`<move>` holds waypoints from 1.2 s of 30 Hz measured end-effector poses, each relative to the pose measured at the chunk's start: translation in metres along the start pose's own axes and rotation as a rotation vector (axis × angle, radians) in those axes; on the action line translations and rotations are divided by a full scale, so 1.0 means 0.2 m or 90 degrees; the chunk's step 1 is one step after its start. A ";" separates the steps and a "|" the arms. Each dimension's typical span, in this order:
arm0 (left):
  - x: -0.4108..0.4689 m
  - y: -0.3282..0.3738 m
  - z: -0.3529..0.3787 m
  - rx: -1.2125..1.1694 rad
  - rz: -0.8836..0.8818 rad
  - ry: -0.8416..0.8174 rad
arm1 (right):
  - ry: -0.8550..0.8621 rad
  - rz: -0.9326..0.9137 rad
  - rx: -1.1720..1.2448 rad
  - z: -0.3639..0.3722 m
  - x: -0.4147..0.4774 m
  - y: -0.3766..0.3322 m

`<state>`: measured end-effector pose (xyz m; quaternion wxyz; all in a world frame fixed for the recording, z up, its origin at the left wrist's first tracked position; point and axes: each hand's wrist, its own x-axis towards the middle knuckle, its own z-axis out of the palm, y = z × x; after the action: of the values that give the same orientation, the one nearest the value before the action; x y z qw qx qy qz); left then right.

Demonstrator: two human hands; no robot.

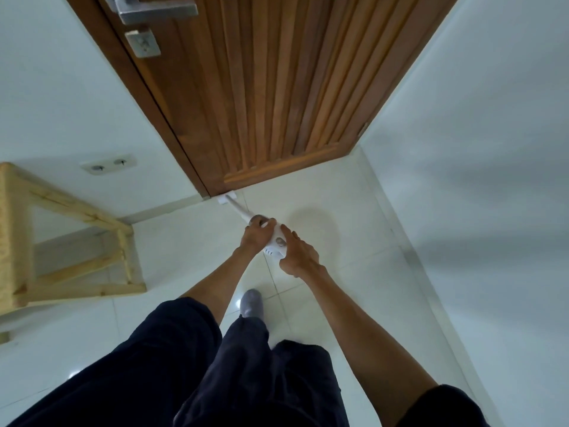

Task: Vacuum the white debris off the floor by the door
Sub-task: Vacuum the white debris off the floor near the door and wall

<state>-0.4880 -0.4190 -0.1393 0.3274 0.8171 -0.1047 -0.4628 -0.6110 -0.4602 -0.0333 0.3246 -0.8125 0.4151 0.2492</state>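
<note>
Working the nozzle flat and slow along the threshold likely suits this pass.
Door: ribbed brown wood, far.
Floor: glossy white tile.
Stick vacuum: smooth white plastic, nozzle at door's bottom left corner.
Left hand, right hand: both clasp its body.
Debris: indistinguishable against tile.

A slim white vacuum slants forward and down from waist height to the floor. Its rounded body has a small round button on top. The left hand wraps the front of the body and the right hand grips the rear. A thin white tube runs from the body to a small flat nozzle, which rests on the glossy white tiles against the bottom left corner of a closed brown slatted wooden door.
</note>
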 end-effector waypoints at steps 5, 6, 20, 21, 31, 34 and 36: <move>0.04 0.16 0.19 -0.007 0.006 -0.007 | 0.012 0.006 0.002 -0.14 0.05 0.20; 0.04 0.19 0.25 -0.009 0.004 -0.013 | 0.017 0.006 0.000 -0.16 0.06 0.25; 0.01 0.46 1.01 -0.040 -0.005 0.007 | -0.011 -0.026 -0.016 -0.40 0.10 1.04; 0.00 0.46 1.04 -0.041 -0.011 0.008 | -0.019 -0.027 -0.017 -0.41 0.09 1.08; -0.03 0.48 1.11 -0.056 -0.027 0.037 | -0.051 -0.092 -0.025 -0.43 0.10 1.17; -0.05 0.46 1.04 -0.070 -0.033 0.057 | -0.060 -0.108 -0.041 -0.44 0.11 1.11; -0.08 0.42 0.97 -0.082 -0.043 0.063 | -0.060 -0.125 -0.042 -0.44 0.10 1.04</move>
<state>-0.6452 -0.5615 -0.1448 0.3686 0.8193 -0.0306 -0.4382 -0.7625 -0.6284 -0.0556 0.3395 -0.8470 0.3092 0.2678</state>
